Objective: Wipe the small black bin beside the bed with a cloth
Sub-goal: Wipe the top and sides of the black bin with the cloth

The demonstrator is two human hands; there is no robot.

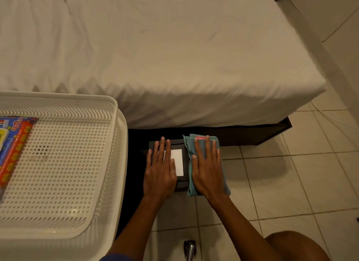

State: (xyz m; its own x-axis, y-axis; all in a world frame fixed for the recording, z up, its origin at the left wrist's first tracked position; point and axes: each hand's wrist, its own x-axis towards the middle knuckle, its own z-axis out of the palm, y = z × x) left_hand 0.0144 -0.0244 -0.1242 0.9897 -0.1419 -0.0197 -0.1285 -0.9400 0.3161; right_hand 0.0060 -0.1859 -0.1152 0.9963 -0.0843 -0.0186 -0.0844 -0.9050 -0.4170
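Note:
The small black bin [185, 163] stands on the tiled floor beside the bed [174, 56], seen from above, with a white rectangle [177, 161] showing in its top. My left hand [160, 171] lies flat on the bin's left part, fingers spread. A teal cloth [202, 144] with a pink tag is draped over the bin's right edge. My right hand [208, 169] presses flat on that cloth, fingers apart and pointing toward the bed.
A white perforated plastic basket [58, 163] fills the left side and holds a colourful packet [13, 146]. The dark bed base [252, 134] runs behind the bin. A metal object [190, 250] lies on the floor tiles [291, 183] near my knee [297, 247].

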